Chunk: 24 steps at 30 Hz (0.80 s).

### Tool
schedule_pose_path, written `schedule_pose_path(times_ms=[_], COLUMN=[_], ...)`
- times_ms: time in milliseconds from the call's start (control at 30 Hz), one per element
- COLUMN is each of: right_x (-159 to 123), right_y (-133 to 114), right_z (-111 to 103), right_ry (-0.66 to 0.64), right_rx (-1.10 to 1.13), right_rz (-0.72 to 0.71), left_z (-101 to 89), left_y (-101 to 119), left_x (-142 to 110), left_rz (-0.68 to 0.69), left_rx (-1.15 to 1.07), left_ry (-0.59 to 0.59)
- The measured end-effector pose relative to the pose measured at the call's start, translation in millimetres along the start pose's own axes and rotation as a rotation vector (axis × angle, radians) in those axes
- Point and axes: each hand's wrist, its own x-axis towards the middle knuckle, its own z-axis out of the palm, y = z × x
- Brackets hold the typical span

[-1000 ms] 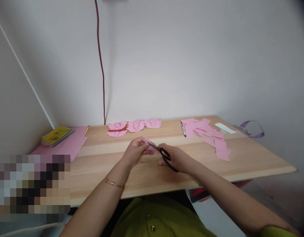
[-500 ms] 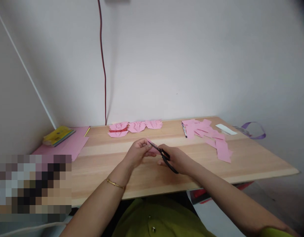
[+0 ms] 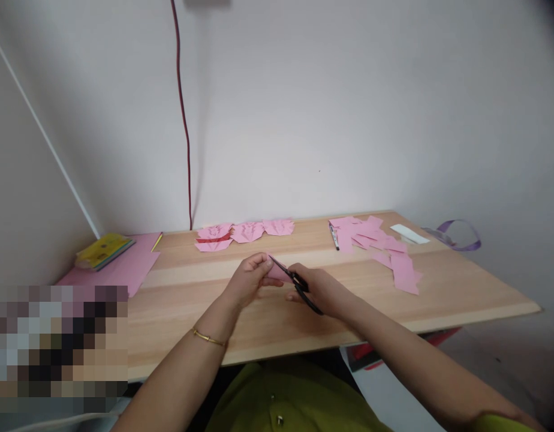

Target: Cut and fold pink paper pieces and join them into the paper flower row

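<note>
Largest in my feed is the wooden surface [image 3: 182,273], set against the wall, its near middle left to the hands, presumably for elbow room. At its left end I see pink sheets [image 3: 139,261] spread flat, with a stack of booklets [image 3: 107,249] resting on them, perhaps as a weight. Toward the far right lies a loose scatter of pink pieces [image 3: 369,228], pushed aside, I would guess, to keep them off the working spot. Along the wall a row of pink shapes [image 3: 247,232] sits side by side, likely so they stay flat and apart from the scatter.

The right hand [image 3: 319,291] is wrapped around the handles of black scissors [image 3: 297,279], blades pointing up and leftward. The left hand [image 3: 246,279] pinches a small pink paper [image 3: 277,273], held up off the surface between both hands; I judge that this steadies it against the blades. I cannot tell how far the blades are parted.

Smaller still, I pick out a white strip [image 3: 409,233] beyond the scatter, a marker [image 3: 334,237] beside it, and a yellow pencil [image 3: 157,242] on the sheets' edge.
</note>
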Motion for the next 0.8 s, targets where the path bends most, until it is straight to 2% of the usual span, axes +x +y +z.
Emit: schedule_pose_path(times_ms=[333,633,800], right_x=[0.6,-10.6,-15.5], right_y=[-0.8,-5.8,-3.9], right_z=[5.1,5.7,4.5], right_ry=[0.017,0.022,-0.005], right_rx=[0.049,-0.06,0.031], right_rz=[0.009,0.049,0.096], left_z=[0.1,5.0,2.8], left_y=[-4.9,-11.8,-11.9], left_x=[-0.1,0.7,0.3], left_rz=[-0.045,-0.108,-0.176], left_rx=[-0.009,-0.035,-0.033], left_ry=[-0.013,-0.053,-0.074])
